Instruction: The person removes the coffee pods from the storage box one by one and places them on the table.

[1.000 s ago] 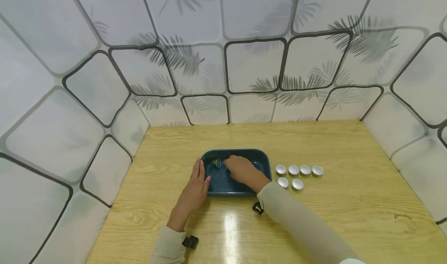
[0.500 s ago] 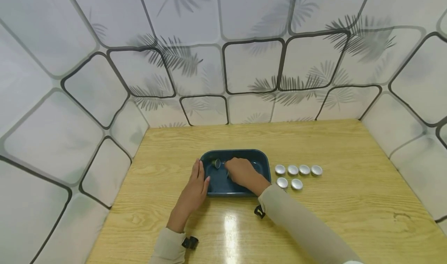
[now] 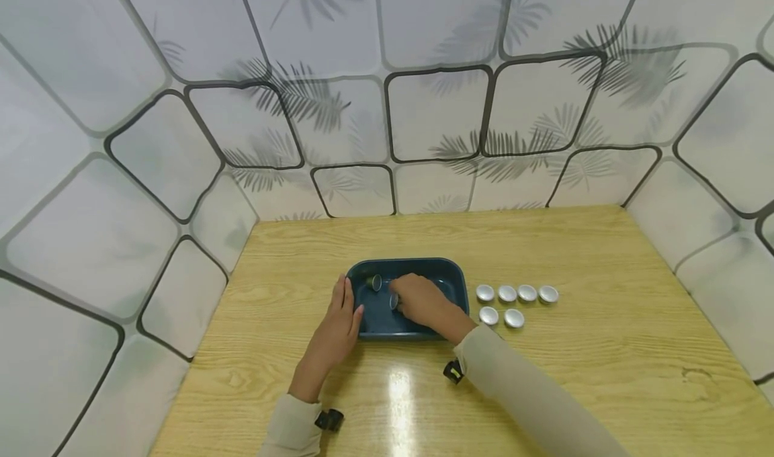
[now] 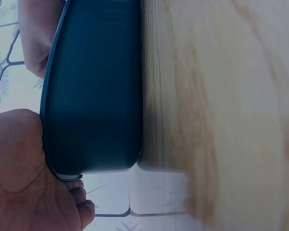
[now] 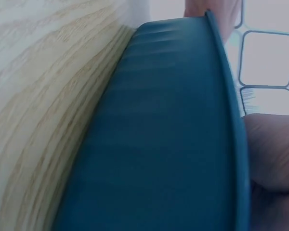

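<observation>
A dark blue tray (image 3: pixel 396 336) stands on the table. My left hand (image 3: pixel 335 322) lies along its left wall, fingers straight and thumb near the rim; in the left wrist view the palm (image 4: pixel 14 168) touches the tray's edge. Over the right half of the tray my right hand (image 3: pixel 423 300) reaches down with curled fingers. At those fingertips shows a small coffee capsule (image 3: pixel 394 301), which they appear to pinch; the hand hides part of it. Another dark capsule with a silvery rim (image 3: pixel 375 283) lies on its side in the tray's back left corner.
Right of the tray, several silver-topped capsules (image 3: pixel 508 294) stand in a back row, with two more (image 3: pixel 514 318) in front. The wooden table (image 3: pixel 290 255) meets a patterned wall (image 3: pixel 435 114) at the back and sides.
The right hand has shifted slightly toward me inside the tray, and the capsule at its fingertips shows more clearly. The left hand and the tray stay nearly still.
</observation>
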The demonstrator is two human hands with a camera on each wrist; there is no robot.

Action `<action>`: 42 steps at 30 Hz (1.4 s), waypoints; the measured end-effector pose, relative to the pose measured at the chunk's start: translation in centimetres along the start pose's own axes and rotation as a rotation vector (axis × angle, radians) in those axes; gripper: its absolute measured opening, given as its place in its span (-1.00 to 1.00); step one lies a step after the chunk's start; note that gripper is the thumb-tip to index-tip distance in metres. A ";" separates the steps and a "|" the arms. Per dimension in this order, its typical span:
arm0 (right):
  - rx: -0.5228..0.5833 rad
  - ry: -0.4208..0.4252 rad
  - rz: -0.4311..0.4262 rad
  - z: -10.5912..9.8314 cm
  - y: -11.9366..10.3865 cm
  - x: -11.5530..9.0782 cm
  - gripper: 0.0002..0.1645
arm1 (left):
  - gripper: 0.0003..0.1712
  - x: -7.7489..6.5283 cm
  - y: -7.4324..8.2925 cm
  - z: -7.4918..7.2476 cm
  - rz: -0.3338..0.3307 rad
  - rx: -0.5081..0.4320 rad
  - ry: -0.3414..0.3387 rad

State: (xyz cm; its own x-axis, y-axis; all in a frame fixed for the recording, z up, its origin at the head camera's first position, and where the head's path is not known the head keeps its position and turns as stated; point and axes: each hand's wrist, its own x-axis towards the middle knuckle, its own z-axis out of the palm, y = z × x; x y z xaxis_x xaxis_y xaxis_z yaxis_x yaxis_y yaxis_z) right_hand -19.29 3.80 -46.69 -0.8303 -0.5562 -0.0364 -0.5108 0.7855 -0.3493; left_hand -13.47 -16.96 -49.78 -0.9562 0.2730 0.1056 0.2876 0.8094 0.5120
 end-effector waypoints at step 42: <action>0.337 0.247 -0.002 -2.3 4.3 -9.0 -0.57 | -0.23 0.0 0.0 0.2 -0.006 0.008 -0.010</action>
State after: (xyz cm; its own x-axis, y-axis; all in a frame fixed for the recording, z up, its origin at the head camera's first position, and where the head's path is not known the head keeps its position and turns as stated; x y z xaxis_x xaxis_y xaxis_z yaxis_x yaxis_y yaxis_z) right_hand -14.56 12.82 -45.77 -0.8786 -0.4439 0.1760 -0.4453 0.6284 -0.6378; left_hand -13.47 -16.87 -49.96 -0.9572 0.2736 0.0939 0.2826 0.8151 0.5058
